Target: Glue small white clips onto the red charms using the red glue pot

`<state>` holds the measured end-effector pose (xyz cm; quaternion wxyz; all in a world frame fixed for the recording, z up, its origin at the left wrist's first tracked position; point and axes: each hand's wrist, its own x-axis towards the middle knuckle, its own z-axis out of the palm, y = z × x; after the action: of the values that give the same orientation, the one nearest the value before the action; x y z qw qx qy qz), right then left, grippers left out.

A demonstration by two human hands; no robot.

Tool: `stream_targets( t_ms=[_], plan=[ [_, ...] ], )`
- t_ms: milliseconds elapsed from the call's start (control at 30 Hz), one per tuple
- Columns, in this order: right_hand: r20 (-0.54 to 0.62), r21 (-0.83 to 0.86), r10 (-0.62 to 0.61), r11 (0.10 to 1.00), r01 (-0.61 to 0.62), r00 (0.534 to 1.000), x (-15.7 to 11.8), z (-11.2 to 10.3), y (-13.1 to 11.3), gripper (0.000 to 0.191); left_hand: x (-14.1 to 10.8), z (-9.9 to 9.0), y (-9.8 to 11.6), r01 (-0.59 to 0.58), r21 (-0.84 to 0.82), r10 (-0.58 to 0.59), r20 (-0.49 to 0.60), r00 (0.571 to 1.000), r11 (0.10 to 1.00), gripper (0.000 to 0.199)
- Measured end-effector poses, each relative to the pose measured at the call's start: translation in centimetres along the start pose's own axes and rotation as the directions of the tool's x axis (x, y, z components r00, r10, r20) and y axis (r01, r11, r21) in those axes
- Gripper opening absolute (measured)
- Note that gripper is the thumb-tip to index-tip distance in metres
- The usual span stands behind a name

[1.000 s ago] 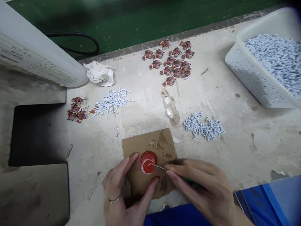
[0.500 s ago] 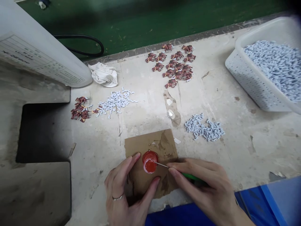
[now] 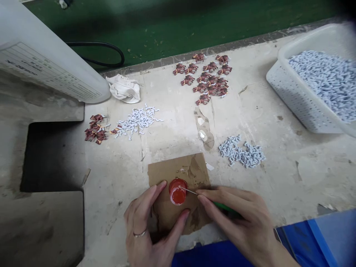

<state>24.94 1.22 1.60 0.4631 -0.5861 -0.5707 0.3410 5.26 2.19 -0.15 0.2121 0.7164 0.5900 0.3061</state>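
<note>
There's your left hand [image 3: 144,218], grip curved around the red paint cup [image 3: 177,192] on a cardboard scrap [image 3: 167,172] on the worktop [image 3: 278,178]; your right hand [image 3: 239,218] pinches a green-handled needle [image 3: 222,207], tip right at the paint!

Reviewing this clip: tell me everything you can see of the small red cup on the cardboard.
The small red cup is round, open-topped and glossy, apparently plastic, with a darker rim. Thick red liquid fills its inside. It sits on a stained piece of brown cardboard. The left hand's thumb and fingers flank it, though contact is hard to tell. A thin metal needle, held in the right hand, reaches its rim.
</note>
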Motion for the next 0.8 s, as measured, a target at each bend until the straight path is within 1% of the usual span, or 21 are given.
stream_targets(
  t_ms=[233, 333, 500, 600, 667, 800],
  plan=[
    [-0.054, -0.023, 0.075, 0.997, -0.076, 0.996, 0.1, 0.3, -0.1, 0.011, -0.2, 0.2, -0.1, -0.002, -0.011, 0.002, -0.011, 1.000, 1.000, 0.075],
    [-0.030, -0.004, 0.068, 0.998, -0.069, 0.997, 0.2, 0.0, 0.0, 0.011, -0.2, 0.2, -0.1, -0.003, -0.004, 0.003, -0.009, 1.000, 1.000, 0.075],
    [0.016, -0.022, -0.005, 1.000, 0.005, 1.000, -0.1, -0.7, 0.3, 0.013, -0.1, 0.2, 0.0, -0.005, 0.005, 0.006, -0.010, 1.000, 1.000, 0.075],
    [0.045, -0.038, -0.039, 0.998, 0.040, 0.998, -0.2, -0.8, 0.5, 0.013, -0.1, 0.2, 0.0, -0.007, 0.001, 0.007, -0.011, 1.000, 1.000, 0.074],
    [0.055, -0.042, -0.032, 0.999, 0.034, 0.998, 0.0, -0.7, 0.6, 0.013, -0.2, 0.2, 0.0, -0.001, -0.004, 0.001, -0.010, 1.000, 1.000, 0.073],
    [0.059, -0.031, 0.029, 0.999, -0.027, 0.998, 1.1, -0.4, 0.4, 0.015, -0.2, 0.2, -0.1, -0.014, -0.009, 0.014, -0.003, 1.000, 1.000, 0.073]
  ],
)
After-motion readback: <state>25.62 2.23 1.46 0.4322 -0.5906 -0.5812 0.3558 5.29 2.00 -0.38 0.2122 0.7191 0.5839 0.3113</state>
